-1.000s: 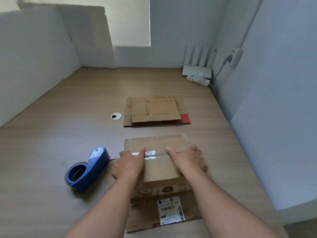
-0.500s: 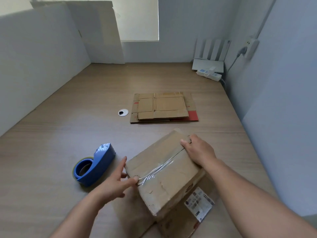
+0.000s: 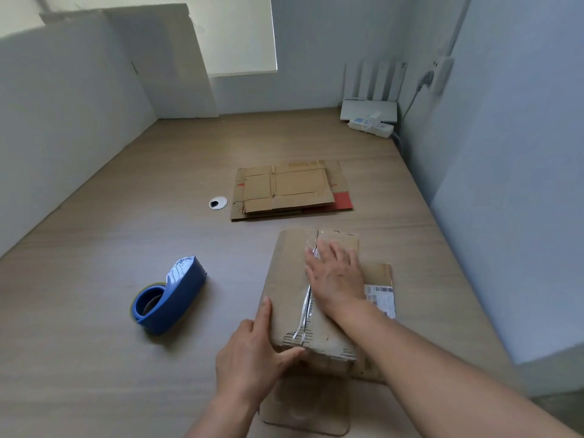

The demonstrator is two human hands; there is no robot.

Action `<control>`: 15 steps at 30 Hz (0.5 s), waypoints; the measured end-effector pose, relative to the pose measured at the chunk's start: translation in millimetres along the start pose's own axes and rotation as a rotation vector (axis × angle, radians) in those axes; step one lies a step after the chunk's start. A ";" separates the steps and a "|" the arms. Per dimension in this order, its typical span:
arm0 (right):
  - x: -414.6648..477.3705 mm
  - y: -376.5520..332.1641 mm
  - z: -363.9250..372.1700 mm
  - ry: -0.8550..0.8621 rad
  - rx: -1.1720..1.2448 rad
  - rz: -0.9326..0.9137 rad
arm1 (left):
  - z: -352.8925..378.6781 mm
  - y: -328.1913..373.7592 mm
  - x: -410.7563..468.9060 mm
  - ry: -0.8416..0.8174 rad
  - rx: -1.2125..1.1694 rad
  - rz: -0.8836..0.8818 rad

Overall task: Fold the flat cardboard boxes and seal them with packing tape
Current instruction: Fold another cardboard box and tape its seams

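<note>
The assembled cardboard box [image 3: 286, 279] stands on the wooden desk [image 3: 94, 279] directly in front of the person, on top of 1 flat cardboard sheet [image 3: 306, 412]. A strip of clear packing tape [image 3: 306, 306] runs along the centre seam between the 2 top flaps.

The right hand [image 3: 335, 273] lies palm down on the right flap, just beside the seam, probably to press the tape into contact. Its fingers are straight and slightly spread.

The left hand [image 3: 252, 352] braces the near-left corner, probably to stop the box sliding. Its index finger lies straight along the left edge and its thumb across the near edge; it encloses nothing.

The blue tape dispenser [image 3: 170, 298] rests to the left, within reach. The stack of flat cardboard boxes [image 3: 287, 189] waits further back.
</note>
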State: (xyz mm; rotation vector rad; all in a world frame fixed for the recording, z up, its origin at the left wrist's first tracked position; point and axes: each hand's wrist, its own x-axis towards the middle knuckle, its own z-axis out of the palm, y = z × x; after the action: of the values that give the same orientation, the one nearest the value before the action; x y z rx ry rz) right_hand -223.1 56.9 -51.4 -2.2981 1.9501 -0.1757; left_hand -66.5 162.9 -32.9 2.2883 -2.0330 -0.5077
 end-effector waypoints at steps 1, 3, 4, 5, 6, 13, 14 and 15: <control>-13.4 -0.5 -2.5 -0.058 0.010 -0.014 | 1.9 4.7 3.9 0.007 0.009 -0.014; -42.7 -2.7 -7.7 -0.098 0.032 -0.042 | 4.0 12.9 11.3 0.020 0.018 -0.031; -56.9 -3.4 -8.2 -0.112 0.048 -0.049 | 4.5 15.8 14.4 0.024 0.016 -0.035; -69.7 -2.3 -7.3 -0.126 0.074 -0.048 | 5.0 16.9 16.7 0.015 0.012 -0.028; -79.4 0.7 -5.6 -0.139 0.115 -0.054 | 4.4 16.1 18.5 -0.005 0.006 -0.005; -84.9 24.5 2.2 -0.081 0.038 -0.187 | -17.4 -17.7 21.5 -0.132 -0.216 0.165; -82.9 23.4 3.6 -0.053 0.029 -0.191 | -18.5 -19.4 17.9 -0.115 -0.241 0.170; -81.4 22.3 4.4 -0.022 0.018 -0.211 | -18.3 -20.6 14.6 -0.095 -0.260 0.173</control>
State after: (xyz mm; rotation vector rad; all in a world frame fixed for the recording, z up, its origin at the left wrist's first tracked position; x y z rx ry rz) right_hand -257.2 133.6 -60.3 -2.4795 1.6857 -0.1853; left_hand -40.5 148.2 -23.8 1.9558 -2.0414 -0.8268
